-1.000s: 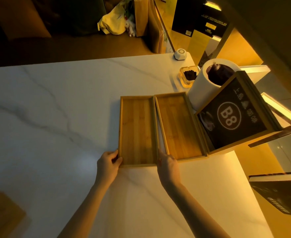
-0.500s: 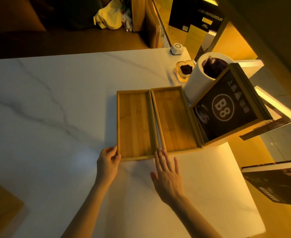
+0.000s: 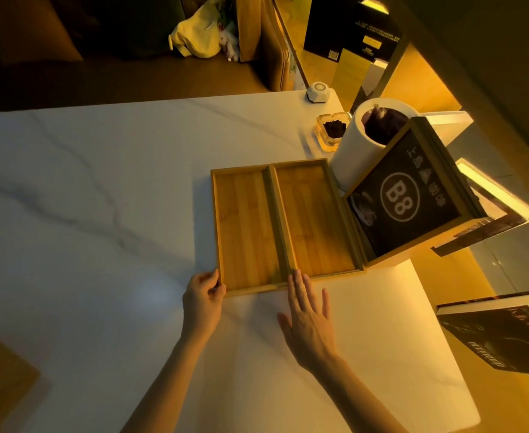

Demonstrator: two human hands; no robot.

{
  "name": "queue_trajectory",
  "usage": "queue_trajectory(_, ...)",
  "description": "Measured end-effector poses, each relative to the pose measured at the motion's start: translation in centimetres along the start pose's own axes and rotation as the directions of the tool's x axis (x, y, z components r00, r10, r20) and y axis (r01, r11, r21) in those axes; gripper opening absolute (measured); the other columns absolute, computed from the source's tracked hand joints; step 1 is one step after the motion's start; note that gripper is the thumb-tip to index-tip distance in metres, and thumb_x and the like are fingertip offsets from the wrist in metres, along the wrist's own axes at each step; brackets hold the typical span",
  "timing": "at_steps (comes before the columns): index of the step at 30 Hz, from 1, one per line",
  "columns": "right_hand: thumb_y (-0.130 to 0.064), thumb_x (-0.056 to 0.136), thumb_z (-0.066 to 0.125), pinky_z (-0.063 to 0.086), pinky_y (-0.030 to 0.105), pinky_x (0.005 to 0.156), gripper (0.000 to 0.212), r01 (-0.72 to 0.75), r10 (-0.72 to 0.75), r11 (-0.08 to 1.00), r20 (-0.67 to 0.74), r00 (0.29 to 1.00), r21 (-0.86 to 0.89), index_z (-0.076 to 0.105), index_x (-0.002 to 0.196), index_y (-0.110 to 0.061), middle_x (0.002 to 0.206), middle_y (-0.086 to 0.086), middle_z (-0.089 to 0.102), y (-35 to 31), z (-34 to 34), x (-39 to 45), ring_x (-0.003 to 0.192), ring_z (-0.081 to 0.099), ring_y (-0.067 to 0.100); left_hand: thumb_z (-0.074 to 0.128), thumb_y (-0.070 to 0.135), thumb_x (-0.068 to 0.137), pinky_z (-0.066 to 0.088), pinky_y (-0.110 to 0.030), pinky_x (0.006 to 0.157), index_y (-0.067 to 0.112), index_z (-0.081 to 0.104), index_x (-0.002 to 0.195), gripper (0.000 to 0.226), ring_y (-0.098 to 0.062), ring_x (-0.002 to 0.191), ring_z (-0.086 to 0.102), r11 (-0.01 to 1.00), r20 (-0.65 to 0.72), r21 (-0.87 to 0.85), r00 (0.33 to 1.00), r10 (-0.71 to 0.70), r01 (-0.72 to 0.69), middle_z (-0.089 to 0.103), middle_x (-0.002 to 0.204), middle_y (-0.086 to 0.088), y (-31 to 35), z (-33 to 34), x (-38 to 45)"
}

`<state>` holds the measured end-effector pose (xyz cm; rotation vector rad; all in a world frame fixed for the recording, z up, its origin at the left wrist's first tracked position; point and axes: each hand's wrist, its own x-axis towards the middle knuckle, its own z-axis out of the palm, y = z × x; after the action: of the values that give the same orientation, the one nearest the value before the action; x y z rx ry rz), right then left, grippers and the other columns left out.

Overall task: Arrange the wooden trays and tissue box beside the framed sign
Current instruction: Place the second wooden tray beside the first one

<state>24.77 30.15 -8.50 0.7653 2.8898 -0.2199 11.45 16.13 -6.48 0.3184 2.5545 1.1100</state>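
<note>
Two shallow wooden trays lie side by side on the white marble table (image 3: 101,189). The left tray (image 3: 246,226) touches the right tray (image 3: 314,217), which sits against the dark framed sign (image 3: 403,195) marked B8. My left hand (image 3: 202,300) grips the left tray's near left corner, fingers curled on its rim. My right hand (image 3: 308,314) lies flat and open on the table, fingertips touching the near edge where the trays meet. A wooden object (image 3: 1,370) shows at the bottom left; whether it is the tissue box I cannot tell.
A white cylinder (image 3: 350,148) with a dark inside stands behind the sign. A glass ashtray (image 3: 330,129) and a small white device (image 3: 318,92) sit at the far right corner. A dark book (image 3: 503,332) lies off the table's right edge. Chairs and a bag stand beyond.
My right hand has let go of the trays' near edge and flattened on the table, fingers spread. The left tray now lies closed up against the right one. The left hand stays on its corner.
</note>
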Motion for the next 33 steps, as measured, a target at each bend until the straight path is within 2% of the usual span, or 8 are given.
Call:
queue_trajectory(2, -0.051, 0.089, 0.011, -0.005, 0.037, 0.108, 0.062, -0.006, 0.006, 1.0, 0.009, 1.0, 0.008, 0.019, 0.14, -0.016, 0.146, 0.006, 0.028, 0.1, 0.1, 0.0, 0.141, 0.006, 0.022, 0.057, 0.005, 0.082, 0.043, -0.029, 0.084, -0.003, 0.052, 0.117, 0.036, -0.035, 0.098, 0.06, 1.0, -0.005, 0.008, 1.0, 0.001, -0.001, 0.056, 0.114, -0.027, 0.1, 0.0, 0.0)
queue_trajectory(4, -0.049, 0.09, 0.003, -0.003, 0.037, 0.108, 0.062, -0.023, 0.023, 1.0, 0.042, 0.999, 0.0, 0.024, 0.139, -0.016, 0.145, 0.005, 0.031, -0.1, -0.1, 0.1, 0.14, 0.02, 0.024, 0.058, 0.005, 0.081, 0.043, -0.029, 0.084, -0.003, 0.052, 0.117, 0.036, -0.035, 0.097, 0.06, 1.0, -0.009, 0.014, 1.0, 0.006, -0.006, 0.056, 0.113, -0.028, 0.2, 0.1, 0.0)
queue_trajectory(7, -0.049, 0.088, 0.018, -0.001, 0.037, 0.107, 0.06, -0.029, 0.029, 1.0, 0.044, 0.999, -0.002, 0.033, 0.135, -0.015, 0.143, 0.004, 0.033, -0.4, -0.6, 0.1, 0.131, 0.035, 0.025, 0.058, 0.004, 0.081, 0.042, -0.026, 0.082, -0.003, 0.053, 0.116, 0.036, -0.034, 0.096, 0.06, 1.0, -0.007, 0.008, 1.0, 0.007, -0.007, 0.057, 0.112, -0.027, 0.4, 0.0, 0.2)
queue_trajectory(16, -0.042, 0.079, 0.049, 0.0, 0.039, 0.112, 0.062, 0.004, -0.005, 0.999, 0.029, 1.0, 0.046, 0.042, 0.132, -0.011, 0.142, 0.008, 0.036, -0.6, -0.9, 0.2, 0.13, 0.033, 0.028, 0.058, 0.006, 0.082, 0.043, -0.027, 0.083, -0.002, 0.053, 0.117, 0.036, -0.033, 0.097, 0.06, 1.0, -0.001, 0.023, 1.0, 0.006, -0.006, 0.058, 0.111, -0.026, 0.3, 0.0, 0.2)
queue_trajectory(21, -0.03, 0.095, 0.039, 0.017, 0.043, 0.115, 0.051, 0.016, -0.031, 0.99, 0.109, 0.994, 0.138, 0.025, 0.14, -0.009, 0.153, 0.011, 0.024, -1.6, -4.3, 1.1, 0.141, 0.02, 0.029, 0.057, 0.011, 0.083, 0.045, -0.029, 0.083, 0.0, 0.055, 0.114, 0.033, -0.031, 0.091, 0.06, 0.996, 0.042, 0.087, 0.999, 0.026, -0.03, 0.061, 0.103, -0.023, 0.6, -0.5, 0.3)
queue_trajectory(27, -0.02, 0.095, 0.04, 0.049, 0.038, 0.088, 0.027, 0.193, -0.176, 0.979, 0.203, 0.963, -0.065, 0.059, 0.107, -0.005, 0.111, 0.013, 0.062, -4.0, -8.1, 4.3, 0.103, 0.057, 0.028, 0.051, 0.014, 0.084, 0.038, -0.031, 0.062, 0.006, 0.062, 0.071, 0.018, -0.021, 0.065, 0.052, 0.971, 0.19, 0.195, 0.977, 0.099, -0.136, 0.057, 0.063, -0.009, 1.8, -4.5, 0.1)
queue_trajectory(30, -0.018, 0.092, 0.04, 0.047, 0.042, 0.084, 0.028, 0.139, -0.162, 0.985, 0.269, 0.949, 0.101, 0.059, 0.103, 0.0, 0.108, 0.019, 0.062, -6.8, -10.4, 5.4, 0.1, 0.057, 0.035, 0.047, 0.019, 0.085, 0.034, -0.03, 0.06, 0.008, 0.057, 0.067, 0.024, -0.019, 0.064, 0.048, 0.934, 0.119, 0.319, 0.984, 0.133, -0.164, 0.05, 0.065, -0.006, 1.7, -8.2, -0.7)
queue_trajectory(33, -0.019, 0.093, 0.038, 0.047, 0.041, 0.082, 0.031, 0.243, -0.282, 0.953, 0.247, 0.927, 0.179, 0.059, 0.103, 0.001, 0.106, 0.019, 0.063, -11.4, -12.4, 5.6, 0.099, 0.058, 0.035, 0.042, 0.025, 0.089, 0.034, -0.03, 0.06, 0.009, 0.049, 0.066, 0.029, -0.02, 0.063, 0.047, 0.903, 0.02, 0.383, 0.979, 0.204, -0.196, 0.048, 0.066, -0.006, 1.0, -13.0, -2.0)
